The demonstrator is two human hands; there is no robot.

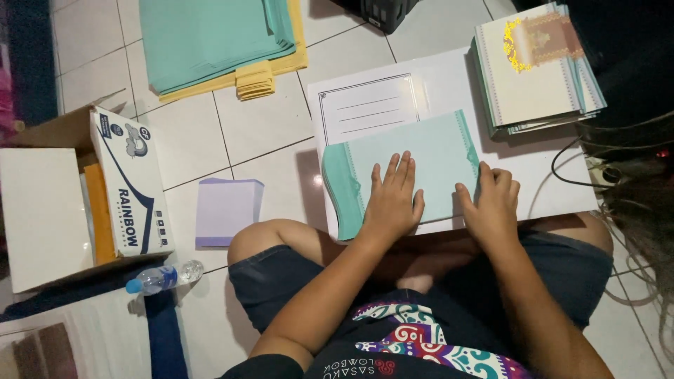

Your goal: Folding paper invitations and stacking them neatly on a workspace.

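Now teal card stack [421,158] lies crosswise.

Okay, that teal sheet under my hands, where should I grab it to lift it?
Likely the teal sheet's right edge, coming from the right: it lies flat, the left hand presses its middle, and the right hand already sits at that edge, over the white board.

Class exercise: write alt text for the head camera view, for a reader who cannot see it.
A person sitting on a tiled floor presses the left hand and right hand flat on a stack of mint-green cards lying on a white sheet. Another card stack lies at the upper right, an open box at the left.
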